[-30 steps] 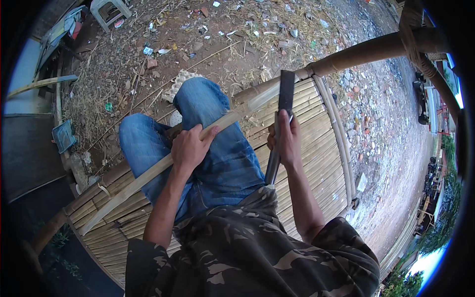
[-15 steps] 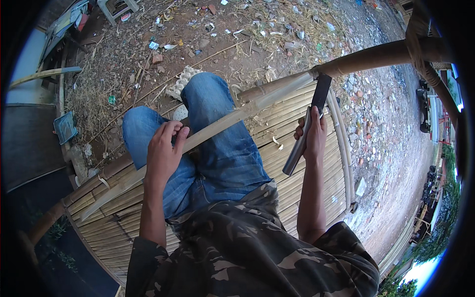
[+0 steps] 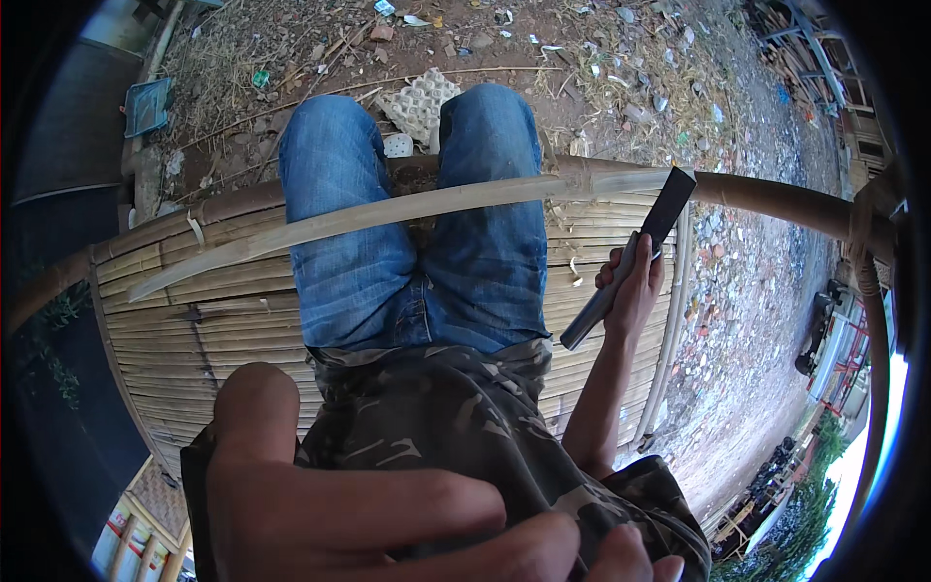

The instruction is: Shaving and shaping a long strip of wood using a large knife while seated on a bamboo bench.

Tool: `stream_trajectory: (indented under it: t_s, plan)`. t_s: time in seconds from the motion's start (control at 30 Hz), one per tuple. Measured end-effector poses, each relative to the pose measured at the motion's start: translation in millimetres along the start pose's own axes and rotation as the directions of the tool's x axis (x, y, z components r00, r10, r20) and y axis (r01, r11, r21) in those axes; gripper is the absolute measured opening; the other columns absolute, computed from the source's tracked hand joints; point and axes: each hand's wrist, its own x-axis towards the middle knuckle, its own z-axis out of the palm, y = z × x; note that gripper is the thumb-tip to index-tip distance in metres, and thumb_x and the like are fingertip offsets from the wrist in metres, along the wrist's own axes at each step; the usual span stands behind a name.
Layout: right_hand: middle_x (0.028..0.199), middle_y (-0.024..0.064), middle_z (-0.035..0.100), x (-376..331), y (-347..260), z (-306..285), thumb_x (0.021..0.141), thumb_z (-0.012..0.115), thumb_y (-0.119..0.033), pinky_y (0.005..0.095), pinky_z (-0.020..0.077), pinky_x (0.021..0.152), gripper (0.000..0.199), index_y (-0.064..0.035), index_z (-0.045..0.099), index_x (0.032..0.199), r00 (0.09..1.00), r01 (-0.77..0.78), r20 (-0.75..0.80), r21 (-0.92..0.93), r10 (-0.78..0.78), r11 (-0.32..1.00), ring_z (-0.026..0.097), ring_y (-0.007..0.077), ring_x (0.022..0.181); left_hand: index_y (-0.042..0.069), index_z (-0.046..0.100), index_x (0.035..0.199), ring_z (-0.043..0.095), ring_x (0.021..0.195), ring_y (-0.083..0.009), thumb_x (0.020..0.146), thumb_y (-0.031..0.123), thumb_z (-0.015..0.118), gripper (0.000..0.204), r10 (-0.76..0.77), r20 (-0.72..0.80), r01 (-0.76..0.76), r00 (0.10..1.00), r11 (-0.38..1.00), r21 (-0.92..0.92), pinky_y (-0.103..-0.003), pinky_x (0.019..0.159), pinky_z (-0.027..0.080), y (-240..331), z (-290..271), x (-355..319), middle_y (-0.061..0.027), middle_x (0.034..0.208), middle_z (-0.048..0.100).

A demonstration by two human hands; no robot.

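Note:
I sit on a slatted bamboo platform (image 3: pixel 223 320) with my legs in blue jeans hanging over its edge. A long pale bamboo strip (image 3: pixel 407 206) lies across my thighs, untouched by either hand. My right hand (image 3: pixel 630 286) grips the handle of a flat-bladed chopping knife (image 3: pixel 635 254), blade tilted up and to the right, beside my right thigh. My left hand (image 3: pixel 388 504) is raised very close to the camera at the bottom of the view, fingers curled sideways, and nothing shows in it.
A thick bamboo pole (image 3: pixel 776 194) forms the platform's front rail. Below lies dirt ground with litter, an egg tray (image 3: pixel 422 102) and a blue crate (image 3: pixel 147 105). Gravel and parked machinery lie at the right.
My left hand let go of the bamboo strip and rose up near the camera. The strip now rests across my thighs. My right hand, still holding the knife, moved out to the right.

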Motion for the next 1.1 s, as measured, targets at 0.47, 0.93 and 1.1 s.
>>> stream_trajectory:
  t_s: [0.47,0.93,1.1]
  plan:
    - [0.061,0.0012,0.051,-27.1,5.9,47.9,0.102,0.049,-0.035,0.0219,0.0388,0.042,0.031,-0.0054,0.053,0.098,0.954,0.127,0.298,-0.312,-0.03,0.942,0.05,0.0077,0.048,0.005,0.062,0.118,0.066,0.081,-0.0228,0.095,0.014,0.057,0.026,-0.467,-0.43,0.594,0.773,0.77,0.232,-0.033,0.074,0.053,-178.1,-49.6,-169.6,-0.0115,0.103,0.066]
    - [0.068,0.0061,0.06,-26.9,-5.8,91.9,0.101,0.053,-0.029,0.0289,0.0442,0.05,0.028,-0.0016,0.054,0.099,0.877,0.319,0.478,-0.656,0.049,0.684,0.057,0.0124,0.054,0.013,0.07,0.112,0.058,0.103,-0.0233,0.077,0.035,0.077,0.043,-0.503,-0.24,0.555,0.83,0.702,0.446,-0.04,0.092,0.047,-282.4,-20.1,-224.7,-0.0033,0.104,0.063]
    - [0.069,0.0078,0.06,-21.1,-1.7,98.9,0.102,0.049,-0.034,0.0291,0.0458,0.047,0.034,-0.0005,0.053,0.099,0.874,0.248,0.462,-0.691,0.151,0.679,0.059,0.0135,0.055,0.013,0.07,0.114,0.058,0.104,-0.0241,0.077,0.036,0.077,0.045,-0.466,-0.226,0.518,0.855,0.773,0.366,-0.039,0.092,0.047,-263.9,8.0,-189.3,-0.0035,0.108,0.064]
